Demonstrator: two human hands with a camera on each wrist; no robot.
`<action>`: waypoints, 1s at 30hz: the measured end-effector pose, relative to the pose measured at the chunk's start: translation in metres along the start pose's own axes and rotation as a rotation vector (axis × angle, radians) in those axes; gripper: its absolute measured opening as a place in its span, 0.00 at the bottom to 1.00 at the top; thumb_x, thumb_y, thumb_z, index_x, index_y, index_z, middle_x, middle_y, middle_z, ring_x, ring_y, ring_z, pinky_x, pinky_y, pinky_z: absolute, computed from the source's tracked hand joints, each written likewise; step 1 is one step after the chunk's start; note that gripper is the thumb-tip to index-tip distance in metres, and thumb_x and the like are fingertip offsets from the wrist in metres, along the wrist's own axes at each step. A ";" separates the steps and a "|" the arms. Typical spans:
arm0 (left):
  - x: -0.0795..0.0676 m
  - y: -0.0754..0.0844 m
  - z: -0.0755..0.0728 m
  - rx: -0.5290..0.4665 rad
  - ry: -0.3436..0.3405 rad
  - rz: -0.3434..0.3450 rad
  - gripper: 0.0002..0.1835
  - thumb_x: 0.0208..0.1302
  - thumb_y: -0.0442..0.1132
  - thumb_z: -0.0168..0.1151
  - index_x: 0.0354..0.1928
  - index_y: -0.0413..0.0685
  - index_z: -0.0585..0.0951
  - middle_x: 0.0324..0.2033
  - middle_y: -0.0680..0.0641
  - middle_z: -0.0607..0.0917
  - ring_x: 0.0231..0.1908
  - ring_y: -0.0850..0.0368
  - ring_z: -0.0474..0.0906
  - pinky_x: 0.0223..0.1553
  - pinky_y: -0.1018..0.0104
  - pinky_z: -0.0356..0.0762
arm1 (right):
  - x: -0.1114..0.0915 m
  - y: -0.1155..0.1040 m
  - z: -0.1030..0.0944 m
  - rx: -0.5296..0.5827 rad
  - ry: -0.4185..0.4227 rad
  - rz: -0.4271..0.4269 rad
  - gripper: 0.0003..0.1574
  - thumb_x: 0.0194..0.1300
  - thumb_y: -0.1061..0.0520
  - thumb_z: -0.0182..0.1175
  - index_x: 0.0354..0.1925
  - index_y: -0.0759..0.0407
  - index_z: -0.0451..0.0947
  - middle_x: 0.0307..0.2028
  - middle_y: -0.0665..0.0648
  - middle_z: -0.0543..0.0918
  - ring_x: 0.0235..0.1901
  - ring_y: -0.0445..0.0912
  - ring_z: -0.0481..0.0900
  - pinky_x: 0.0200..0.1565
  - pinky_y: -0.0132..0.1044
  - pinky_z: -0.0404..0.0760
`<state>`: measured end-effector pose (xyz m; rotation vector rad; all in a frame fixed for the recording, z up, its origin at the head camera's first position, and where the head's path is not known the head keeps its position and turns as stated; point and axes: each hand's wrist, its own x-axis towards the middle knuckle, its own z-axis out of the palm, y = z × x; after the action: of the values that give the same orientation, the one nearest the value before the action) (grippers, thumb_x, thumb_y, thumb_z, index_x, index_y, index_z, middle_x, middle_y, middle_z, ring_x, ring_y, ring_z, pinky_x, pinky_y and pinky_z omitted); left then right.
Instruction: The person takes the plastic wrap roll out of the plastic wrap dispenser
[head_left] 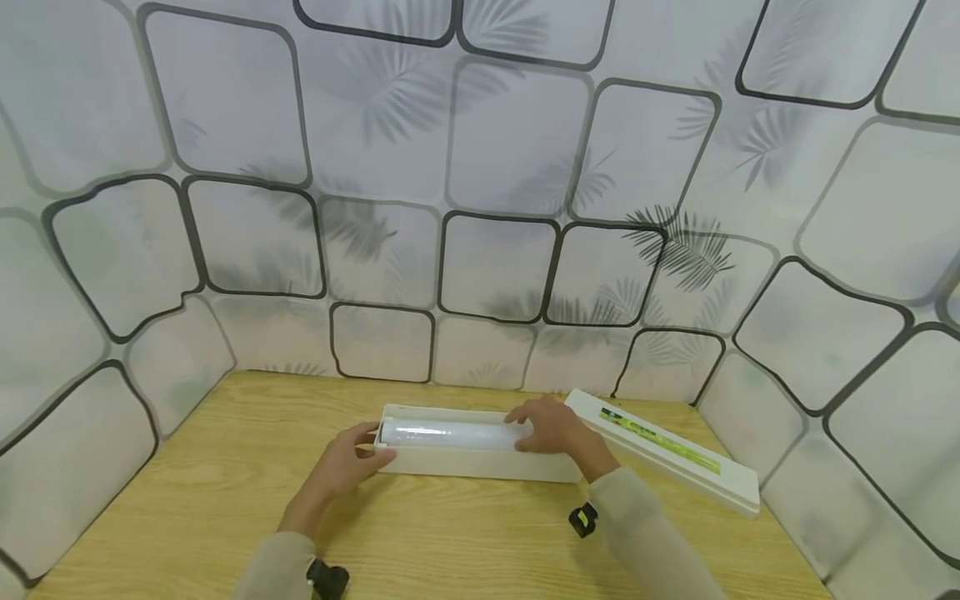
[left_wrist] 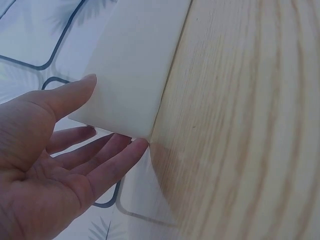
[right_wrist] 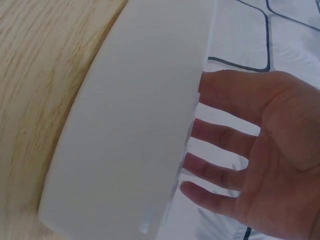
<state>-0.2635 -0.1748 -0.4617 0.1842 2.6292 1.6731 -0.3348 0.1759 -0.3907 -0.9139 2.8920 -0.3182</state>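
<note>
– Where's the glossy roll point(head_left: 450, 432)?
– Lengthwise in the open white box point(head_left: 480, 463), running nine to three o'clock.
– And the hands?
– The left hand point(head_left: 341, 461) holds the box's nine o'clock end between thumb and fingers; the right hand point(head_left: 555, 427) curls round the roll's three o'clock end.
– Further out?
– A green-labelled white piece point(head_left: 663, 450) slants at three o'clock on the desk point(head_left: 450, 542); patterned wall point(head_left: 495, 267) at twelve.

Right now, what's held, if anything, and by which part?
The left hand holds the white box by its left end. Whether the right hand grips the roll inside can't be told.
</note>
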 end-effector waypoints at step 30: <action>-0.003 0.003 0.000 -0.002 0.003 -0.007 0.36 0.69 0.42 0.69 0.72 0.33 0.69 0.65 0.26 0.76 0.56 0.33 0.83 0.47 0.52 0.90 | 0.015 0.031 0.015 0.229 -0.142 -0.105 0.33 0.70 0.48 0.67 0.68 0.57 0.77 0.67 0.64 0.80 0.64 0.62 0.79 0.63 0.57 0.81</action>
<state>-0.2602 -0.1739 -0.4594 0.1727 2.6268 1.6758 -0.3622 0.1894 -0.4125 -1.0045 2.6179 -0.5558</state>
